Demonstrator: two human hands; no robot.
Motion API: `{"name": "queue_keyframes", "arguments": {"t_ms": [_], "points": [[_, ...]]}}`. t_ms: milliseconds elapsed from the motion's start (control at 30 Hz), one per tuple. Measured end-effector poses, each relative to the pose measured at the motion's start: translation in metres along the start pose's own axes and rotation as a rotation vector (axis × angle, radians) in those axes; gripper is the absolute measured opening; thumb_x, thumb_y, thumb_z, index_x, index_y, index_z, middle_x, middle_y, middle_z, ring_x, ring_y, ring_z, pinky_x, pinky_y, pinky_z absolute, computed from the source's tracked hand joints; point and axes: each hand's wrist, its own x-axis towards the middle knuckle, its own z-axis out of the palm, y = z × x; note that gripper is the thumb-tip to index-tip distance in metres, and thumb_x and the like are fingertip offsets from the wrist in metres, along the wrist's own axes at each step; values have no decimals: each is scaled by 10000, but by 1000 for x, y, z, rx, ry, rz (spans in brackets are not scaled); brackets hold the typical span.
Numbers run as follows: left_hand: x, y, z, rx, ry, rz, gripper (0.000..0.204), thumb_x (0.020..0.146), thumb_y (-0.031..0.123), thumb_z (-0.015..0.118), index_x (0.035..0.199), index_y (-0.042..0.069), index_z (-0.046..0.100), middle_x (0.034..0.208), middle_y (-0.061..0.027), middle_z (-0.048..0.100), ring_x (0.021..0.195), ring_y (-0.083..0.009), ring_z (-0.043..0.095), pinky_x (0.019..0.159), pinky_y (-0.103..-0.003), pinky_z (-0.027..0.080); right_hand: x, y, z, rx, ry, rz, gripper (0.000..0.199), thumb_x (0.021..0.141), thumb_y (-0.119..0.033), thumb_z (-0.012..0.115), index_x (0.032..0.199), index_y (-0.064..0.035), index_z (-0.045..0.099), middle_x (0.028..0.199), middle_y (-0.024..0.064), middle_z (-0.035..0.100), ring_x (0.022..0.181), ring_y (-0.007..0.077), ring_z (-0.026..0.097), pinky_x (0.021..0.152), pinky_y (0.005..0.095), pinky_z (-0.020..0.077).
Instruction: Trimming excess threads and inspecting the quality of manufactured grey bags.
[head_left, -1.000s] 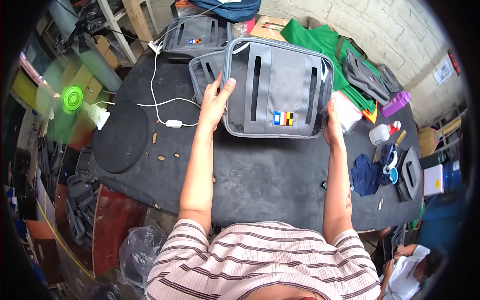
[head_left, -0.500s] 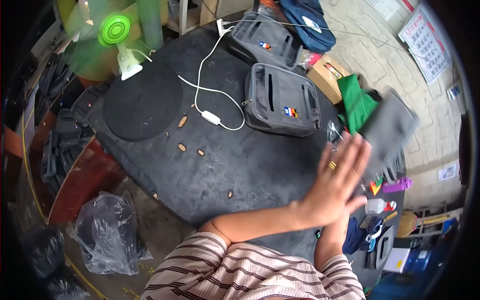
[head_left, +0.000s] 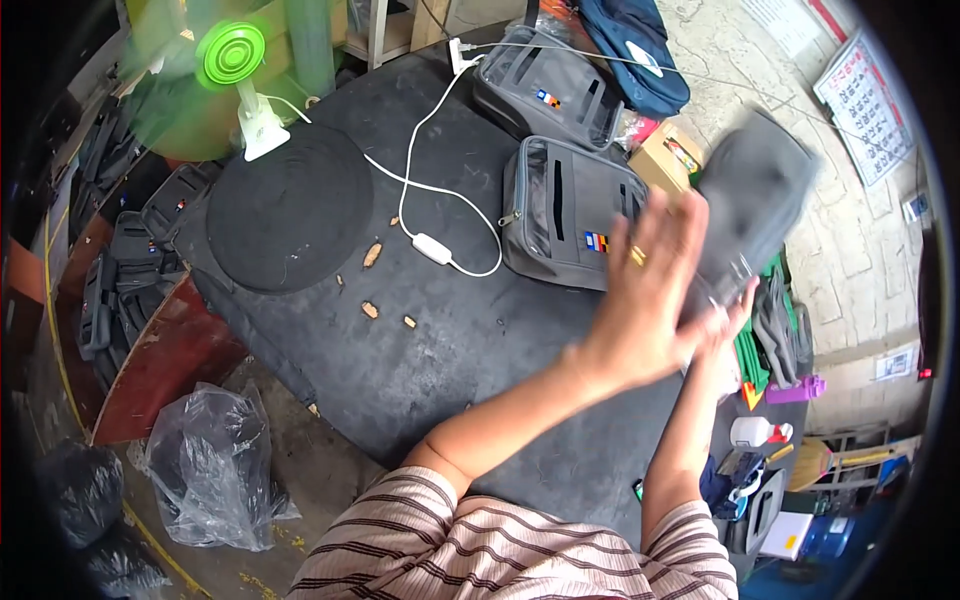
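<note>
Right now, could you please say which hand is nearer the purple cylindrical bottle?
Right: the right hand is upper-left of the bottle; the left hand, farther left.

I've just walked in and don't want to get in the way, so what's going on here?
One person holds up a grey fabric bag, blurred in this view, with the right hand at its lower end. The left hand is open in front; whether it touches the bag is unclear. On the black-topped table lies a grey rectangular bag with a multicoloured patch, with a similar bag behind it.
</note>
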Motion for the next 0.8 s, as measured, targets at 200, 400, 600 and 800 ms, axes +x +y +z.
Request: {"name": "queue_keyframes", "arguments": {"t_ms": [200,400,600,800], "points": [[0,-149,-1,-175,136,-840,903,894,677,219,1416,-59,178,1504,-261,49,1402,-401,-4,1077,-601,11,70,35,-33,-552,361,262,619,813,-474,657,1247,-53,524,1240,91,557,1149,237,509,978,456,383],[-35,-166,2,-1031,402,-805,914,829,772,65,1486,138,83,1423,-382,176,1391,-356,158,1125,-399,36,55,55,-58,-280,301,403,658,821,-519,612,1295,-80,485,1315,99,509,1216,303,446,1019,543,281],[-22,-77,0,-863,211,-544,839,884,705,116,1487,127,32,1549,-94,45,1400,-291,138,1133,-372,39,26,52,-78,-52,180,261,616,872,-440,581,1322,-42,442,1321,123,502,1205,304,476,1039,477,339],[-38,-50,8,-358,-2,-386,805,867,588,477,1485,197,141,1414,-353,179,1347,-489,121,1084,-539,82,-1,42,-83,-89,161,68,619,878,-424,577,1346,-54,415,1319,120,498,1192,301,488,1022,473,374]]}}
